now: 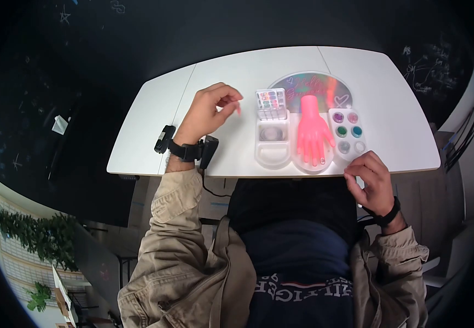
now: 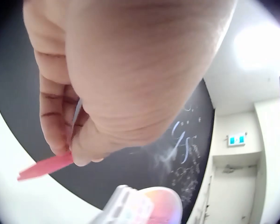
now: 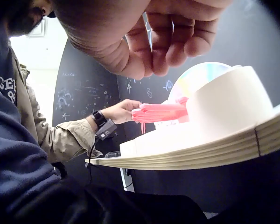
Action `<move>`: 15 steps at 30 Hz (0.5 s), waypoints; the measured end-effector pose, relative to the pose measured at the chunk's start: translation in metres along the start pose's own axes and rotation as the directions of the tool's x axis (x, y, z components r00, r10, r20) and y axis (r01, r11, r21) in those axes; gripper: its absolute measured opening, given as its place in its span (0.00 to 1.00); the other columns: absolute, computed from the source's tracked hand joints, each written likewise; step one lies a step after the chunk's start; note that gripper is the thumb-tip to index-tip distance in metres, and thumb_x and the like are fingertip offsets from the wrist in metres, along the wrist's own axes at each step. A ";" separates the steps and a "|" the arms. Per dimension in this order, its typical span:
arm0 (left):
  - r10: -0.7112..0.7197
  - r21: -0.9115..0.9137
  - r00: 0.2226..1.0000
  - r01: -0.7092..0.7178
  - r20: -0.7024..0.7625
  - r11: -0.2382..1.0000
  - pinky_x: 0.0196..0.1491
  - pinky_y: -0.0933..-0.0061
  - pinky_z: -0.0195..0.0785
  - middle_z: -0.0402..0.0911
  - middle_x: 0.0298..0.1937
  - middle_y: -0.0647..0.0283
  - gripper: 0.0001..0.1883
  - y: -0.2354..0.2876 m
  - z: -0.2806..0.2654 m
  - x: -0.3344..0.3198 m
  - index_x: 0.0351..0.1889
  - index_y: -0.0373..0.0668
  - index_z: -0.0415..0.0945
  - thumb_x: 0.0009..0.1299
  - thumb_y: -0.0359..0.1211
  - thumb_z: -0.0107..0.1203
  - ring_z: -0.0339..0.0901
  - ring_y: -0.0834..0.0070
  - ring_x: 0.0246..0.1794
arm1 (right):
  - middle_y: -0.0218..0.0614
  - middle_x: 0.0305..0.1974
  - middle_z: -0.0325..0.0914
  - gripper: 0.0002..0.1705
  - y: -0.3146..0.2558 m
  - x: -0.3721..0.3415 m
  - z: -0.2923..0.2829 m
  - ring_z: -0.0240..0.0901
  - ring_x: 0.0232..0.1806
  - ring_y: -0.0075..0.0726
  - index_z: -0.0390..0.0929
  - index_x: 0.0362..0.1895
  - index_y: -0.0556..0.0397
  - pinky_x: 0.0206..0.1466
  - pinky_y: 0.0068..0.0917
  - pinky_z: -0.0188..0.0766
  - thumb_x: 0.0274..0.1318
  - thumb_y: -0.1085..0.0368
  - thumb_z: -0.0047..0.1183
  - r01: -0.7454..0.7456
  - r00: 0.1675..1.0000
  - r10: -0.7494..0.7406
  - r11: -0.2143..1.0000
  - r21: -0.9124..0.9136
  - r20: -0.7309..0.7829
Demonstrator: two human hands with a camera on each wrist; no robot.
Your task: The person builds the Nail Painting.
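Observation:
My left hand is raised over the table to the left of the nail set, pinching a pair of pink tweezers between thumb and fingertips. The tweezers' two tips point away from the hand. A pink model hand lies palm down on its white stand, fingers toward me, with a shiny gem on one nail. My right hand hovers at the table's front edge, close to the glitter tray. Its fingers hang loosely curled toward the thumb, and nothing shows between them.
Left of the model hand, a white tray holds an upright rack of colourful nail designs and a round clear piece. A shiny half-round board stands behind. Several glitter pots sit at the right. A cable hangs from my left wrist.

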State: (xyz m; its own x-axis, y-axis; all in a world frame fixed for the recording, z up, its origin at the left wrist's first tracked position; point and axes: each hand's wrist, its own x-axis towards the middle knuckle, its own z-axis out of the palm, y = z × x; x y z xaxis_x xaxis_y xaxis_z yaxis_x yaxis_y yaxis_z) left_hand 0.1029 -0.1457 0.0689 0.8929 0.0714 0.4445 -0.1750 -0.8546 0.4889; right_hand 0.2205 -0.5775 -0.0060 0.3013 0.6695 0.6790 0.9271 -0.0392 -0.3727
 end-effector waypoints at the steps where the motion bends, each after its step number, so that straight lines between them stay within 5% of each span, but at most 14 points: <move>1: 0.005 -0.036 1.000 -0.004 0.010 0.999 0.53 0.71 0.88 0.92 0.47 0.62 0.07 0.004 0.003 0.000 0.51 0.37 0.88 0.77 0.22 0.68 0.93 0.73 0.48 | 0.39 0.39 0.83 0.09 0.000 0.000 0.000 0.81 0.41 0.48 0.87 0.39 0.56 0.42 0.40 0.78 0.54 0.77 0.72 -0.002 1.000 0.002 1.000 0.001 0.002; 7: -0.002 -0.084 1.000 0.004 0.029 0.996 0.50 0.72 0.87 0.91 0.45 0.62 0.07 0.009 0.040 0.006 0.50 0.36 0.89 0.76 0.22 0.69 0.91 0.77 0.45 | 0.39 0.39 0.83 0.09 0.001 -0.001 -0.001 0.81 0.41 0.48 0.88 0.39 0.56 0.42 0.40 0.78 0.54 0.77 0.72 -0.007 1.000 0.007 1.000 0.007 -0.009; 15: -0.044 -0.004 0.985 0.044 -0.169 0.999 0.45 0.71 0.88 0.90 0.43 0.57 0.05 0.009 0.074 0.007 0.46 0.34 0.88 0.74 0.23 0.69 0.92 0.70 0.39 | 0.38 0.39 0.83 0.08 0.001 -0.001 -0.002 0.80 0.40 0.47 0.88 0.38 0.56 0.41 0.39 0.78 0.54 0.77 0.72 -0.002 1.000 0.002 1.000 0.001 -0.019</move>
State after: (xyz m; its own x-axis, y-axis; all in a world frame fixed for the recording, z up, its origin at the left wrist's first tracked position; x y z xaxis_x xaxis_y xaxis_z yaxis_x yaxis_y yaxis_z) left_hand 0.1379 -0.1908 0.0211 0.8170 0.1947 0.5428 -0.1372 -0.8487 0.5108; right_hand 0.2217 -0.5794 -0.0055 0.3072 0.6555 0.6899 0.9264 -0.0402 -0.3743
